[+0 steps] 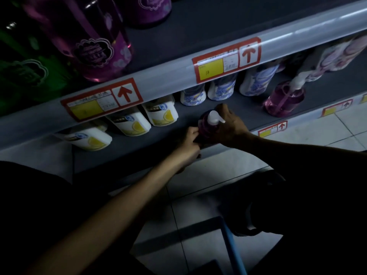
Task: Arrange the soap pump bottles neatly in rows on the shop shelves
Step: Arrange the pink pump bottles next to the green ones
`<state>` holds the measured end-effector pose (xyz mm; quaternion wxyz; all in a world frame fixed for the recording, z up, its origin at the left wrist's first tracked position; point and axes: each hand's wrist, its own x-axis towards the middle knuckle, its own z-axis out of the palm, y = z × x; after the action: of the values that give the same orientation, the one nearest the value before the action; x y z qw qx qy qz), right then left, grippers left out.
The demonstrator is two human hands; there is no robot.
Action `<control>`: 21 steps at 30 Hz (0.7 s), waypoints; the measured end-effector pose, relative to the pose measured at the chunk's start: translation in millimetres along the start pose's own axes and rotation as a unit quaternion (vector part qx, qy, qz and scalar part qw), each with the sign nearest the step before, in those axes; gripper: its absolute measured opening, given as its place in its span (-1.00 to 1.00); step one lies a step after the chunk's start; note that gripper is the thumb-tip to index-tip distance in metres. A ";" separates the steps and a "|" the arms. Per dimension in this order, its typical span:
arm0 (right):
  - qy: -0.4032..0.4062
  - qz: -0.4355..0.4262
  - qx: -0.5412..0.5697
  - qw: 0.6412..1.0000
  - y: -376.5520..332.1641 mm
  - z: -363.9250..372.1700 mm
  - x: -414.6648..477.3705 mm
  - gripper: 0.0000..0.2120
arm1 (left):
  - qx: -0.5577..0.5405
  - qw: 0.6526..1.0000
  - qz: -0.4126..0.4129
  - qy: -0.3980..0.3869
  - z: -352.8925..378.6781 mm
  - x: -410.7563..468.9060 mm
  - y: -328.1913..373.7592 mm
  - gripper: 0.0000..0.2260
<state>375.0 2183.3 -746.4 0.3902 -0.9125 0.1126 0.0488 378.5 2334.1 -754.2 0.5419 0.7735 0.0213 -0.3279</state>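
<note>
Both hands grip one pink soap pump bottle (207, 125) at the lower shelf's (139, 143) front edge: left hand (189, 144) around its base, right hand (230, 126) closed beside the white pump.

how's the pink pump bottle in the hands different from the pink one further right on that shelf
The held pink bottle sits near the shelf's front edge, gripped by the left hand and right hand; the free pink bottle stands untouched, further right. The held one looks darker, mostly hidden; the free one shows clear pink liquid. Both have white pumps.
</note>
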 end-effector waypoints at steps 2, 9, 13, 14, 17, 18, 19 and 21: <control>0.007 -0.029 -0.013 0.999 -4.6 -9.0 -6.7 -0.41 | 0.002 1.000 0.010 -0.012 -6.9 -6.2 4.4 -0.51; -0.085 -0.039 0.103 0.990 -38.3 -40.9 -55.5 -0.14 | -0.002 0.988 0.036 -0.150 -56.1 -68.0 22.6 -0.33; -0.239 -0.059 0.206 0.947 -68.1 -66.5 -103.4 -0.52 | 0.001 0.967 0.025 -0.253 -78.4 -116.0 41.4 -0.49; -0.258 -0.069 0.220 0.938 -78.7 -74.1 -113.1 -0.56 | 0.009 0.961 0.033 -0.275 -82.2 -127.2 46.5 -0.50; -0.247 -0.104 0.257 0.929 -107.3 -92.4 -128.1 -0.53 | 0.055 0.969 0.060 -0.234 -89.1 -152.6 58.3 -0.18; -0.227 -0.114 0.272 0.928 -115.3 -96.4 -129.1 -0.48 | 0.058 0.976 0.076 -0.197 -91.4 -158.5 59.5 -0.06; -0.208 -0.123 0.291 0.926 -122.0 -99.0 -129.0 -0.42 | 0.040 0.981 0.095 -0.163 -93.9 -161.7 58.9 0.00; -0.185 -0.135 0.348 0.909 -132.3 -102.6 -125.5 -0.27 | -0.063 0.984 0.119 -0.118 -101.3 -163.6 55.7 -0.02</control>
<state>285.6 2218.8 -560.6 0.6996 -0.7000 -0.0766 0.1216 320.9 2450.2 -601.4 0.6231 0.6909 -0.1144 -0.3483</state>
